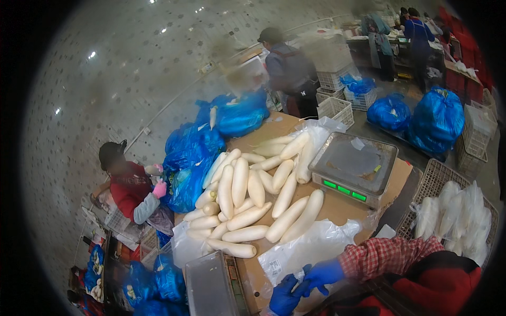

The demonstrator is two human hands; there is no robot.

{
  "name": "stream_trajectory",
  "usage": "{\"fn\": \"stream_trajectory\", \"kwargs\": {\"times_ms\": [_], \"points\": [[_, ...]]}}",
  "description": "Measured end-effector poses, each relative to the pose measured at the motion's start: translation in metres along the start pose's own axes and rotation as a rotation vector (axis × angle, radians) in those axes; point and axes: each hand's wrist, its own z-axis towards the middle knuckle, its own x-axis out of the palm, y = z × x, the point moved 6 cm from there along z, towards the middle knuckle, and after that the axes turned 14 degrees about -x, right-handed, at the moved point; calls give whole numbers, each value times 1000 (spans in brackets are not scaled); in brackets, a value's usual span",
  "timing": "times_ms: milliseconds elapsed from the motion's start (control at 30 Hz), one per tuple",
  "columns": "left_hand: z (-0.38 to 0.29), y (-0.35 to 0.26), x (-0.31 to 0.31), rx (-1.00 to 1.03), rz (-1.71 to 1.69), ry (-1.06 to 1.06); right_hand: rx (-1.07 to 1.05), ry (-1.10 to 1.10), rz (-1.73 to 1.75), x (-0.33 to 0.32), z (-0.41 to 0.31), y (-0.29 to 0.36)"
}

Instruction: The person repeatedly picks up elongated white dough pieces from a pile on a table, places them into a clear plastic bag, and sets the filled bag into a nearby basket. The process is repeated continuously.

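Observation:
My left hand (284, 296), in a blue glove, is at the table's near edge with its fingers closed at the edge of a clear plastic bag (316, 247). My right hand (322, 275), gloved in blue too, meets it there, fingertips touching the left fingers. Whether the right fingers pinch the plastic is hidden by the overlap. The bag lies flat and bears a printed label. Just beyond it is a heap of white radishes (241, 181) on the cardboard-covered table (336, 209). Two long radishes (302, 217) lie nearest the bag.
A weighing scale (354, 162) with lit green displays stands at right, a second scale (209, 284) at lower left. Bagged radishes fill a plastic crate (425, 181). Blue sacks (193, 162) line the far edge, where a co-worker in pink gloves (134, 185) stands. Another person (290, 71) works behind.

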Motion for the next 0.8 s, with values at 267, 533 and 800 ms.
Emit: {"fn": "stream_trajectory", "kwargs": {"times_ms": [267, 533, 800], "points": [[-24, 21, 23, 111, 346, -141, 260, -1015, 801, -93, -60, -150], [-2, -39, -20, -139, -405, -47, -34, -398, -436, 14, -29, -68], [35, -144, 27, 301, -412, -95, -117, -1433, -278, 4, -235, 4]]}}
